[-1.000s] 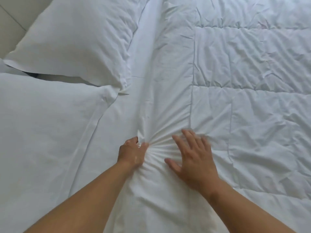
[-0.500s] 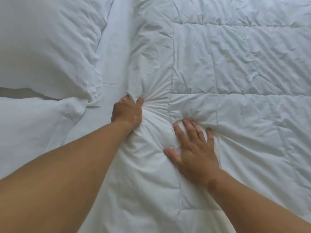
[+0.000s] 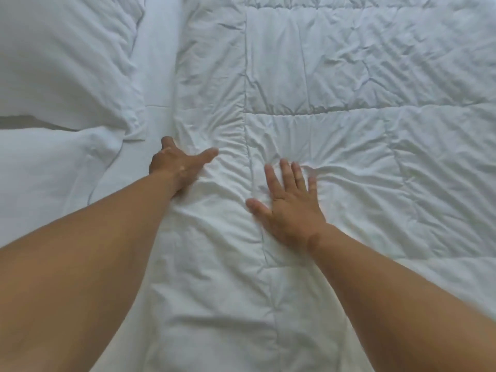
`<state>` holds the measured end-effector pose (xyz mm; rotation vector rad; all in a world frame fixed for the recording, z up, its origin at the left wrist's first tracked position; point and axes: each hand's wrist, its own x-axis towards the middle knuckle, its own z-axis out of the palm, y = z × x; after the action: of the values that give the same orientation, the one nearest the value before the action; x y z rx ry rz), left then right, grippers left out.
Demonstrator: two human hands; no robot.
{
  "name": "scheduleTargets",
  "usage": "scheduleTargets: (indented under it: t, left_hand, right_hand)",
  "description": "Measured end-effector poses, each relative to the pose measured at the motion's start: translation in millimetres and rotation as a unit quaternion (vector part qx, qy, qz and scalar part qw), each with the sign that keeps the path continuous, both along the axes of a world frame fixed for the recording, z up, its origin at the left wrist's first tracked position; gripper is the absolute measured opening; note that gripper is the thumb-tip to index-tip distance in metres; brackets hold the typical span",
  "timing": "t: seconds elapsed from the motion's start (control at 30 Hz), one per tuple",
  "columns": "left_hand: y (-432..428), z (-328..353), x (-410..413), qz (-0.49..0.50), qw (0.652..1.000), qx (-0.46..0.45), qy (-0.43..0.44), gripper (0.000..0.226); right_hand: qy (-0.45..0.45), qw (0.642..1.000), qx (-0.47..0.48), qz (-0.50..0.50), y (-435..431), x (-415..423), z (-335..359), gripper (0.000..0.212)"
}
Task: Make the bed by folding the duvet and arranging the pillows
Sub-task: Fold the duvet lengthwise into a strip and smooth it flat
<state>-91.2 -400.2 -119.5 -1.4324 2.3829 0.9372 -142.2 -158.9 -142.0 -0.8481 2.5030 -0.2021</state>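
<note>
A bed dressed wholly in white fills the view, a strip of bare sheet (image 3: 158, 63) being left between the bedding on either side. Two pillows are seen at the left, the far pillow (image 3: 67, 55) and the near pillow (image 3: 45, 167), with a dark gap between them. The quilted duvet (image 3: 349, 103) is spread over the middle and right of the bed, its edge running alongside the sheet strip. The left hand (image 3: 178, 163) is laid on that edge, thumb stretched out over the cloth; its fingers are mostly hidden behind the hand, so whether any fabric is pinched cannot be told. The right hand (image 3: 288, 205) is pressed flat on the duvet just beside a stitched seam, fingers spread and released, nothing being grasped. Fine gathers are seen fanning out between the two hands. The step in hand is judged to be the smoothing and straightening of the duvet edge. It would be done well if the gathers were swept outward with flat palms, the edge kept parallel to the pillows, and the cloth not dragged into fresh creases.
</note>
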Motion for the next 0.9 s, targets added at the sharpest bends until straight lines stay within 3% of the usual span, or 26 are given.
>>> scheduleTargets:
  t: [0.2,0.3,0.4,0.53,0.63,0.8,0.9]
  left_hand:
    - [93,13,145,-0.011,0.999,0.043,-0.031,0.122]
    - [157,9,220,-0.049,0.996,-0.043,-0.056,0.11]
    - [206,10,246,-0.194,0.965,-0.165,-0.057,0.077]
    - [278,18,219,-0.412,0.896,-0.163,-0.007,0.071]
    - [355,27,185,-0.497,0.86,-0.118,0.014,0.058]
    - [491,50,100,-0.584,0.807,-0.036,-0.08,0.02]
    - [594,62,32,-0.68,0.726,-0.033,-0.095,0.024]
  right_hand:
    - [0.006,0.996,-0.028,0.08,104,164,19,0.083]
    - [0.003,0.996,0.0,0.093,183,202,28,0.078]
    - [0.015,0.996,0.031,0.087,253,211,37,0.076]
    - [0.013,0.999,0.043,-0.013,328,201,46,0.074]
    - [0.02,0.993,0.021,-0.112,387,191,53,0.07]
    - [-0.05,0.954,-0.038,-0.293,510,171,63,0.071]
    - [0.009,0.937,-0.024,-0.347,616,160,71,0.063]
